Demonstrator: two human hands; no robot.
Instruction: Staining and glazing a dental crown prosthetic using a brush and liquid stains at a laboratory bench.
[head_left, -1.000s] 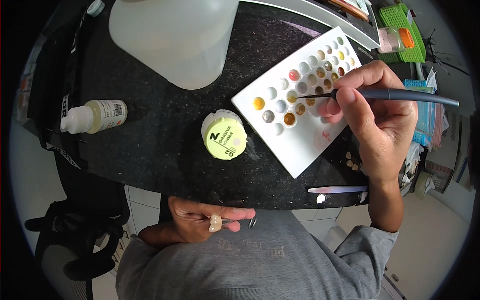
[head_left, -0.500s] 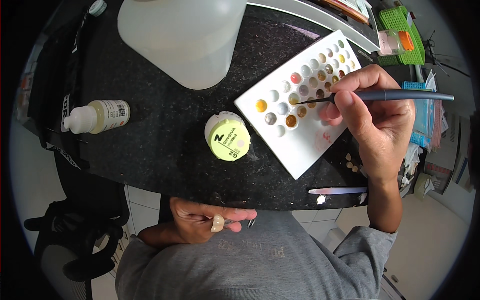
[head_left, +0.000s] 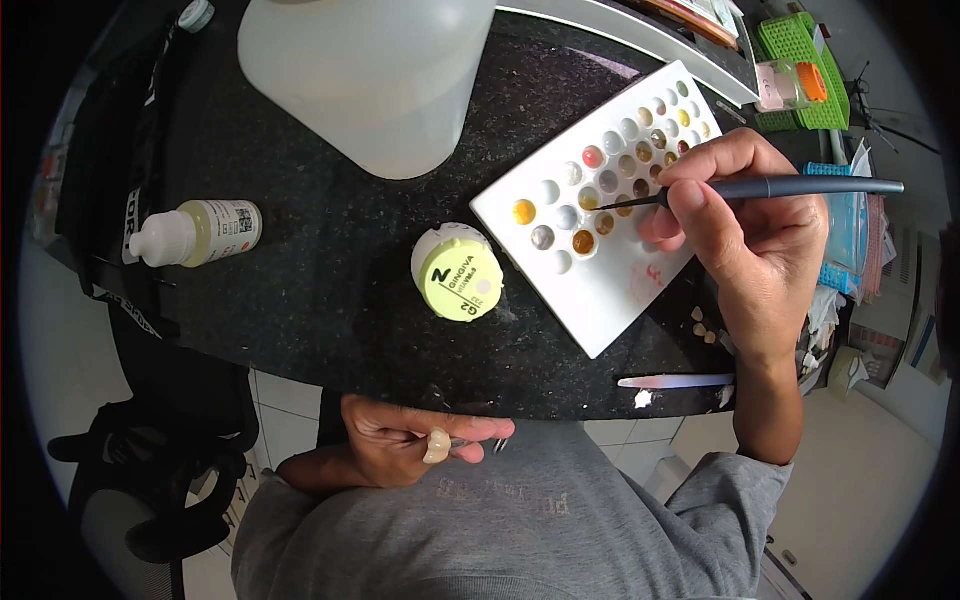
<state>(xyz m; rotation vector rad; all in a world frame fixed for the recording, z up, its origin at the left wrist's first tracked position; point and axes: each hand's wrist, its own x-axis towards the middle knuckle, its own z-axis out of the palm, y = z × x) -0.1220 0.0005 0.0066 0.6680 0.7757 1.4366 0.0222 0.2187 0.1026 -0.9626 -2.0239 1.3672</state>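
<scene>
Over palette (head_left: 595, 310), right hand (head_left: 757, 232) pinches brush (head_left: 770, 187), tilt changed; left hand (head_left: 393, 442) grips metal tool (head_left: 458, 442).

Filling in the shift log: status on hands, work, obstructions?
Right hand gripping brush, tip at a well of the white palette. Left hand holding metal tool, tooth-shaped piece at its end. Yellow-lidded jar beside palette, clear of brush.

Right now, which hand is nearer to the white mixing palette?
The right hand: it holds a thin brush over the white mixing palette. The left hand is farther off, left of it, by the near edge of the black tabletop.
</scene>
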